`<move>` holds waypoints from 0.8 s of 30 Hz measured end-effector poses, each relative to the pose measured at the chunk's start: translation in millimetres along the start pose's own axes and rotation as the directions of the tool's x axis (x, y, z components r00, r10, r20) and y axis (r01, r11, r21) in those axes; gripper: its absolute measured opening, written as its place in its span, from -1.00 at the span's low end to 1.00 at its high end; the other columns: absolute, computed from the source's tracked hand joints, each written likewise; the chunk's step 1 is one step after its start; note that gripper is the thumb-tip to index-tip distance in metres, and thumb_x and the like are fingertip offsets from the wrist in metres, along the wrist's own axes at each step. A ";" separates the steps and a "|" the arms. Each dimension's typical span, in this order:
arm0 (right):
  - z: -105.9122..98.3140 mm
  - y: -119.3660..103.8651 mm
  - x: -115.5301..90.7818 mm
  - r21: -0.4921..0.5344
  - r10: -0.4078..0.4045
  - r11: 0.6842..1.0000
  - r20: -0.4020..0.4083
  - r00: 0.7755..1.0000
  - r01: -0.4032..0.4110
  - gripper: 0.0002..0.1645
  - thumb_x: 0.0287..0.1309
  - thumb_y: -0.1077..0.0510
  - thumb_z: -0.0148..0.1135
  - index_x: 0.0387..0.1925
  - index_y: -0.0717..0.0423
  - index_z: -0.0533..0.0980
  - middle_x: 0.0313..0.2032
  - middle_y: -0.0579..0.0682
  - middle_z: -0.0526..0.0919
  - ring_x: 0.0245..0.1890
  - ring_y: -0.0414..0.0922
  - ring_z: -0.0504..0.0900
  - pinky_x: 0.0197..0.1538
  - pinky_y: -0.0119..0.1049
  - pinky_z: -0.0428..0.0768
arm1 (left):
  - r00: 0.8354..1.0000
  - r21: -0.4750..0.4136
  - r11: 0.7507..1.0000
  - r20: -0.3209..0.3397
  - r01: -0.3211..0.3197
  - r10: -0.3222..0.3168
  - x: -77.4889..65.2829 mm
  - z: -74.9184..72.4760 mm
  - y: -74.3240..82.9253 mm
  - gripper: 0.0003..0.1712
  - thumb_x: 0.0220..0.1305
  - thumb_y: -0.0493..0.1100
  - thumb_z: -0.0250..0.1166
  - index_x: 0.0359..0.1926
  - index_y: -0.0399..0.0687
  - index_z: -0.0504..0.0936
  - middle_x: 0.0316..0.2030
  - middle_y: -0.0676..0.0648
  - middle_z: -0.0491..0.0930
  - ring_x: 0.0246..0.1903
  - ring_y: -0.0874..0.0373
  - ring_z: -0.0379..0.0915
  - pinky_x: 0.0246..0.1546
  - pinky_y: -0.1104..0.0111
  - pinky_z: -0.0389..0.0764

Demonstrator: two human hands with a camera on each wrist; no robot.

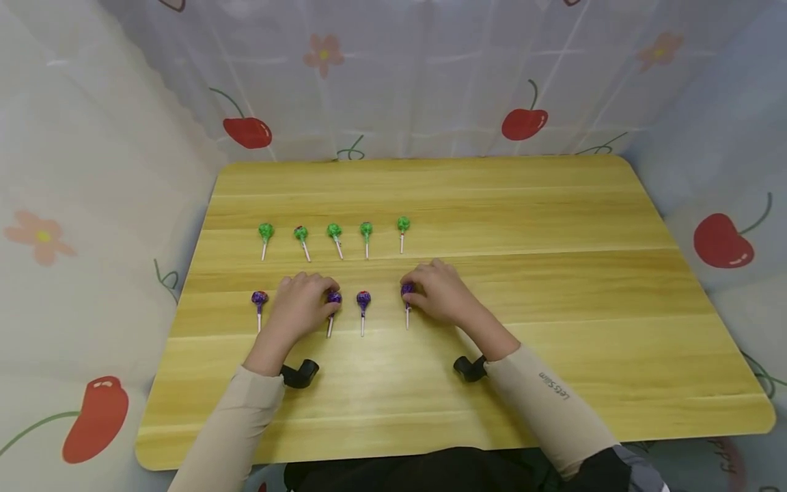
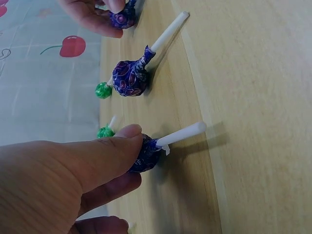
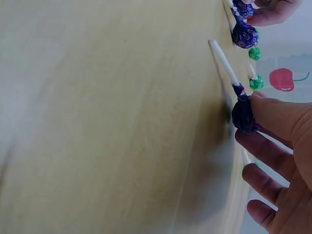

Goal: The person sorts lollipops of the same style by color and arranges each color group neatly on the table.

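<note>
My left hand (image 1: pixel 301 301) pinches the wrapped head of a purple lollipop (image 2: pixel 148 157) between thumb and fingers, its white stick pointing toward me. To the right, my right hand (image 1: pixel 443 292) grips another purple lollipop (image 3: pixel 243 115) by its head in the same way; in the right wrist view its other fingers are spread. Between the hands a purple lollipop (image 1: pixel 363 301) lies on the table. One more purple lollipop (image 1: pixel 259 299) lies left of my left hand, its stick end partly covered by the forearm. What lies beneath the left hand is hidden.
Farther back, several green lollipops lie in a row, from the leftmost green lollipop (image 1: pixel 266 232) to the rightmost green lollipop (image 1: pixel 403 224). The wooden table (image 1: pixel 584 287) extends far to the right. A cherry-patterned curtain (image 1: pixel 418 82) hangs behind it.
</note>
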State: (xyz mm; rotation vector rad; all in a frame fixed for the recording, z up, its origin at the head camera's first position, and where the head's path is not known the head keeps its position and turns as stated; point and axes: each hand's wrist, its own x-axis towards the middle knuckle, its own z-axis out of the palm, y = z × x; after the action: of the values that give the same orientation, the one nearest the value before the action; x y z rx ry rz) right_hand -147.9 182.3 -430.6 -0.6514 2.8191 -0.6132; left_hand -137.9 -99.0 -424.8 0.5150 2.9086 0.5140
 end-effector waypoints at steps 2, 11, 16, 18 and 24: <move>1.7 0.7 -0.2 0.005 0.005 1.000 0.004 1.000 -0.005 -0.70 0.27 -0.03 0.31 0.00 -0.07 0.67 -0.05 -0.12 0.72 -0.14 -0.06 0.46 -0.06 -0.13 0.35 | 1.000 -0.001 1.000 -0.001 -0.001 0.001 -0.2 0.5 -0.7 -0.70 0.19 -0.01 0.45 -0.07 0.02 0.73 -0.15 -0.04 0.72 -0.20 0.00 0.51 -0.23 0.22 0.26; 6.4 -1.2 1.5 0.024 0.001 1.000 0.012 1.000 -0.001 -0.67 0.29 -0.03 0.29 0.04 -0.05 0.65 -0.03 -0.10 0.71 -0.13 -0.07 0.47 -0.02 -0.11 0.36 | 1.000 0.007 1.000 -0.001 0.018 -0.018 -4.7 1.9 -4.4 -0.66 0.21 0.02 0.44 -0.03 0.02 0.71 -0.11 -0.03 0.73 -0.18 0.00 0.50 -0.26 0.25 0.20; 8.3 -1.5 2.8 0.010 0.001 1.000 0.015 1.000 -0.001 -0.66 0.30 -0.05 0.29 0.05 -0.07 0.64 -0.02 -0.12 0.71 -0.16 -0.08 0.45 -0.03 -0.12 0.37 | 1.000 -0.003 1.000 -0.001 0.027 -0.027 -6.7 2.3 -5.8 -0.60 0.22 0.04 0.43 0.03 -0.01 0.69 -0.05 -0.06 0.72 -0.17 0.00 0.49 -0.25 0.24 0.21; 8.6 -2.1 3.2 0.005 0.003 1.000 0.014 1.000 -0.003 -0.64 0.31 -0.06 0.27 0.07 -0.07 0.63 -0.01 -0.11 0.70 -0.13 -0.07 0.47 0.01 -0.10 0.40 | 1.000 -0.007 1.000 -0.002 0.030 -0.030 -7.6 1.4 -5.6 -0.57 0.23 0.04 0.42 0.06 -0.02 0.68 -0.04 -0.07 0.71 -0.17 0.00 0.48 -0.23 0.23 0.23; 7.8 -5.3 6.2 -0.022 0.007 1.000 -0.030 1.000 -0.008 -0.53 0.39 -0.14 0.14 0.19 -0.05 0.55 0.12 -0.07 0.62 0.10 0.03 0.50 0.21 0.07 0.41 | 0.999 -0.012 1.000 -0.034 0.025 -0.025 -10.8 -4.2 -3.0 -0.56 0.30 0.07 0.35 0.09 -0.04 0.67 0.01 -0.11 0.69 -0.07 -0.08 0.50 -0.11 0.12 0.36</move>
State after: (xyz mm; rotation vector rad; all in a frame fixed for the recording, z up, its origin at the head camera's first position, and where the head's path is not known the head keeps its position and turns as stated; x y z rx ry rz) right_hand -149.3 172.4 -435.8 -0.6401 2.8591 -0.5962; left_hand -129.6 -106.8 -421.0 0.4727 2.9387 0.5405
